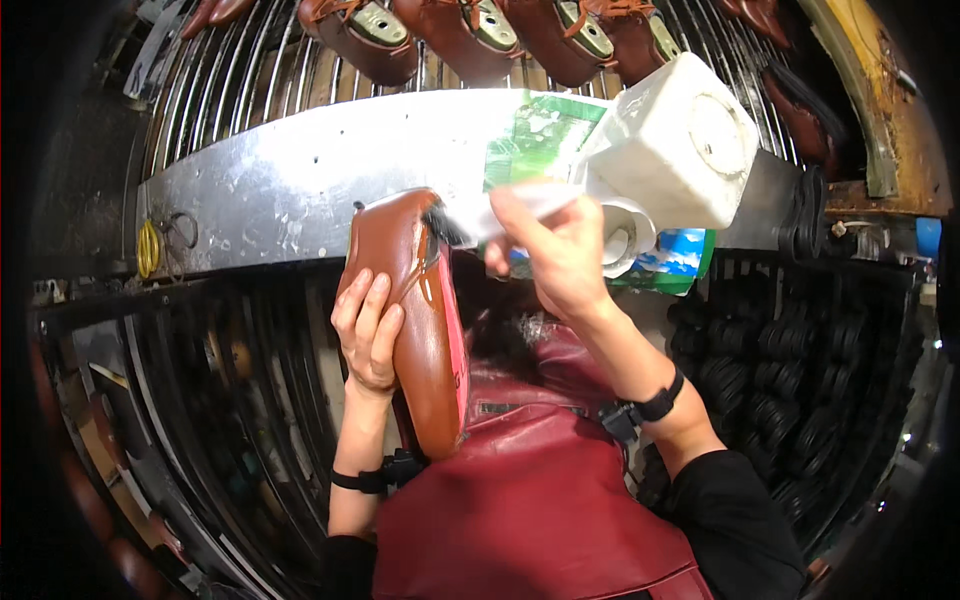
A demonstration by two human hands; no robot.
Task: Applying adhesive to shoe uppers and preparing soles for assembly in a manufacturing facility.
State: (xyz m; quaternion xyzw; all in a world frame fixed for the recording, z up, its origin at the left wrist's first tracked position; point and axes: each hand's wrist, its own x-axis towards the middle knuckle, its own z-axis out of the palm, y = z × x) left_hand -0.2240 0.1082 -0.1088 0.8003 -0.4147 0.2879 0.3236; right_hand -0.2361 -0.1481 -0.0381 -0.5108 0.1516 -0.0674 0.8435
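Note:
My left hand (368, 332) grips a brown leather shoe (418, 330) from the left side, holding it upright with its toe pointing up and its pink-edged underside turned right. My right hand (556, 250) holds a white-handled brush (490, 214); its dark bristles touch the shoe near the toe on the right edge. Both hands work just above my dark red leather apron (530, 490).
A shiny metal shelf edge (290, 185) crosses behind the shoe. A white plastic jug (680, 140) stands on it to the right, by a green and blue package (540, 135). Several brown shoes (470, 35) rest on a wire rack above. Stacks of black parts (800, 370) fill the right.

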